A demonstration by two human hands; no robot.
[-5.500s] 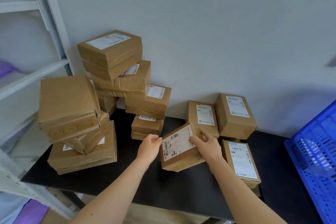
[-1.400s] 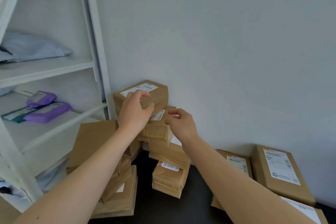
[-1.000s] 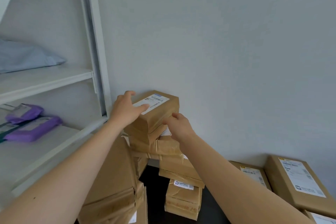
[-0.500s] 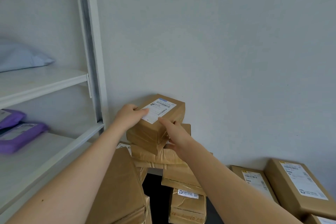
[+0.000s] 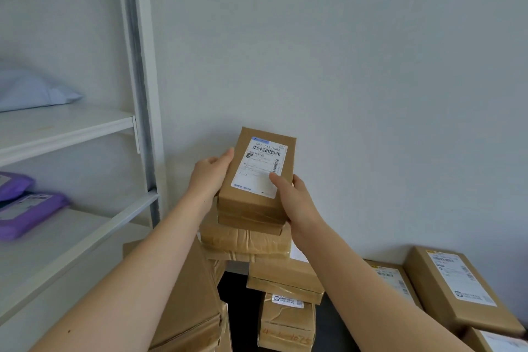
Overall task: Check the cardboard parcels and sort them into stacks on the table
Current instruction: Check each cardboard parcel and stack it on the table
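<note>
You face a pale grey wall (image 5: 371,66) that fills the upper right of the frame. White shelves (image 5: 85,126) take up the left side. In the lower centre a stack (image 5: 283,274) of brown taped boxes rises from the dark table (image 5: 237,317), and a big tilted box (image 5: 188,294) leans at the stack's lower left. More labelled boxes (image 5: 457,288) lie against the wall in the lower right corner. In the middle of the frame you hold the parcel (image 5: 254,203) in both hands, just above the top of the stack, with its upper end tipped away from you toward the wall. Whether it touches the box beneath cannot be told. Your left hand (image 5: 210,174) grips the parcel's left edge, with the thumb along the front rim and the fingers hidden behind. Your right hand (image 5: 297,197) clasps the lower right corner, its thumb pressed on the white label (image 5: 260,166) that faces you. A pale blue bag (image 5: 31,91) lies on the upper shelf at the left edge, and purple packets (image 5: 25,211) lie on the shelf below.
</note>
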